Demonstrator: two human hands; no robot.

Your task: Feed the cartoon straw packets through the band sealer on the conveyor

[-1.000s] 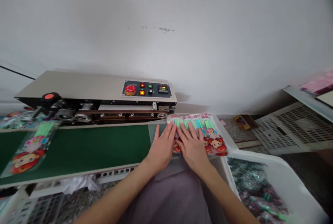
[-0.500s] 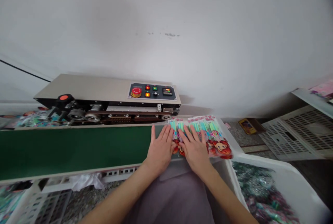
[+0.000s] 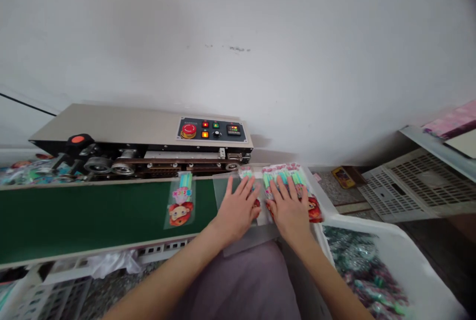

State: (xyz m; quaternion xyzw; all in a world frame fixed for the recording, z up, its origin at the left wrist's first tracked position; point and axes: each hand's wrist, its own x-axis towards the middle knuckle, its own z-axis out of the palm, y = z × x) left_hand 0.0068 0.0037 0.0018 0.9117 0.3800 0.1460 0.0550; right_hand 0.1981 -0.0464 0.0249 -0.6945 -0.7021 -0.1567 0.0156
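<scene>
My left hand point(image 3: 238, 211) lies flat, fingers spread, over one printed plastic packet point(image 3: 246, 173) with a red-haired cartoon face, at the right end of the green conveyor belt point(image 3: 111, 211). The hand covers most of that packet. Just right of it, my right hand point(image 3: 292, 208) rests palm down, fingers apart, on a row of packets point(image 3: 314, 206) holding green sticks. A single packet point(image 3: 181, 201) lies on the belt left of my hands, its upper end at the edge of the sealing machine point(image 3: 148, 129).
The machine's panel point(image 3: 211, 130) has a red stop button and lit switches. A white bin point(image 3: 412, 245) of wrapped pieces stands at the lower right. White plastic crates point(image 3: 397, 186) lie beyond it. More packets point(image 3: 33, 171) show behind the belt at left.
One packet has come onto the belt and sits left of my hands. My left hand is now over a single packet, apart from the row under my right hand. The view has shifted slightly.
</scene>
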